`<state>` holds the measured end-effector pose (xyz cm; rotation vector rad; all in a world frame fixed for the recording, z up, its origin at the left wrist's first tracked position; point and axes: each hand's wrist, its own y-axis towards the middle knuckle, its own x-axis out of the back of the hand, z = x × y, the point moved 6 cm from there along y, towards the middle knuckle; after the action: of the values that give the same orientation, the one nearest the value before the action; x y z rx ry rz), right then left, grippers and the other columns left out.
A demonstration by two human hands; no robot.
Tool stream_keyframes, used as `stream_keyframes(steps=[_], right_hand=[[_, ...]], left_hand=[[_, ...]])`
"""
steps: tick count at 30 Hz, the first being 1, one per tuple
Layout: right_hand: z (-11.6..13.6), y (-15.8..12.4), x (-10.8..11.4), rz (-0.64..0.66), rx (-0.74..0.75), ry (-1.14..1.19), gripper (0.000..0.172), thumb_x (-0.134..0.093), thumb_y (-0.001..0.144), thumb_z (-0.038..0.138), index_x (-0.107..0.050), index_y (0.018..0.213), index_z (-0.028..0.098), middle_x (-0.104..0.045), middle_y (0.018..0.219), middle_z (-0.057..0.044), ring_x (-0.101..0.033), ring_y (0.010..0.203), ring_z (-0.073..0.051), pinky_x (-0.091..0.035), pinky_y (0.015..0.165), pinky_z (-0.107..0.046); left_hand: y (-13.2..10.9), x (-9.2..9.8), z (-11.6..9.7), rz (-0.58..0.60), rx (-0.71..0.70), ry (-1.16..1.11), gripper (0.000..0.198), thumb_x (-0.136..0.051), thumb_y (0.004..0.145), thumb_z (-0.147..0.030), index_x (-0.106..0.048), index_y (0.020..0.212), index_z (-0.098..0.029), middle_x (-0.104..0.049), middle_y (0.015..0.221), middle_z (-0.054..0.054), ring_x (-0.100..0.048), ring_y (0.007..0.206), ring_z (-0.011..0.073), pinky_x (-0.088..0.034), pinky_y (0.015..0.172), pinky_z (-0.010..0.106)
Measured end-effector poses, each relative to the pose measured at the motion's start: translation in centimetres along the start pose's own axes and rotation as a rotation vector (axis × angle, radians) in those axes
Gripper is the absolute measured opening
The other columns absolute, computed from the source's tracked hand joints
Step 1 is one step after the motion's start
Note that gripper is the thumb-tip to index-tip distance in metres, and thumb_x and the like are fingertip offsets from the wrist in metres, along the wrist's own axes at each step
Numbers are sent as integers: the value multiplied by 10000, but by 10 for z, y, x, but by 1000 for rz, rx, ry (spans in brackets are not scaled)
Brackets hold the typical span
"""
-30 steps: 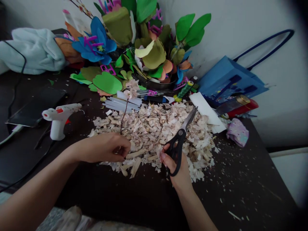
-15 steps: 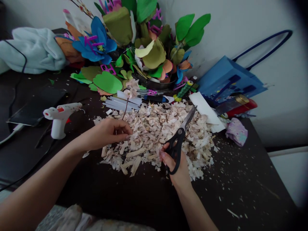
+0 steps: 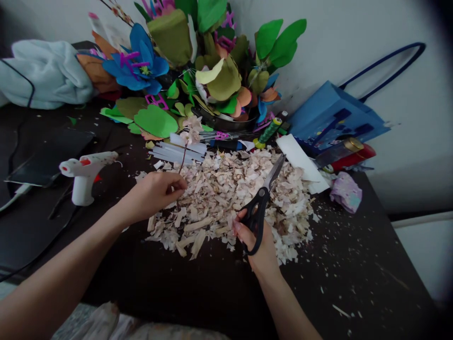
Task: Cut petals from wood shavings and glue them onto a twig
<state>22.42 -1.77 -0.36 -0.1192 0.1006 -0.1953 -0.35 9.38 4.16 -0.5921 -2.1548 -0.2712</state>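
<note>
My left hand (image 3: 155, 192) pinches the thin dark stem of a small pale paper flower (image 3: 191, 131), which stands up over a heap of pale paper scraps (image 3: 226, 198) on the dark table (image 3: 198, 293). My right hand (image 3: 260, 245) grips black-handled scissors (image 3: 264, 200) with the blades closed and pointing up and right across the heap. A bundle of clear glue sticks (image 3: 184, 148) lies just behind the stem.
A white glue gun (image 3: 83, 172) stands at the left beside a dark tablet (image 3: 46, 158) and cables. A bowl of colourful paper flowers (image 3: 198, 71) fills the back. A blue bag (image 3: 332, 115), thread spool (image 3: 269, 130) and crumpled wrapper (image 3: 347, 191) lie to the right.
My left hand has lifted off the near edge of the scraps and moved up and back with the flower stem. My right hand with the scissors has barely moved.
</note>
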Motion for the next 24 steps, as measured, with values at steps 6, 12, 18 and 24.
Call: stream_keyframes(steps=[6,12,18,24], right_hand=[[-2,0,0,4,-16,0,182,-701,776,274,-590,908,217,-601,777,10,-559,618,-137,-454,564,-258],[-1,0,0,3,-5,21,171,-704,787,261,-596,911,214,-599,773,15,-556,619,-122,-442,561,-244],[0,0,0,15,-8,0,160,-696,795,266,-588,902,216,-601,773,17,-554,622,-123,-428,548,-239],[-1,0,-1,8,2,-26,162,-688,789,262,-585,907,220,-602,761,22,-551,612,-121,-437,558,-240]], left_hand=[[-1,-2,-6,64,-17,-65,160,-546,840,-287,-666,876,-187,-700,694,10,-602,581,123,-437,554,219],[-1,-3,1,33,13,-86,169,-549,847,-298,-663,905,-187,-705,719,15,-623,612,128,-442,571,221],[-2,-2,-5,73,6,-96,171,-553,844,-295,-666,904,-182,-698,708,14,-618,618,129,-439,576,220],[-5,-11,-15,222,-79,-177,172,-563,839,-276,-685,926,-193,-691,710,-3,-574,571,104,-406,536,203]])
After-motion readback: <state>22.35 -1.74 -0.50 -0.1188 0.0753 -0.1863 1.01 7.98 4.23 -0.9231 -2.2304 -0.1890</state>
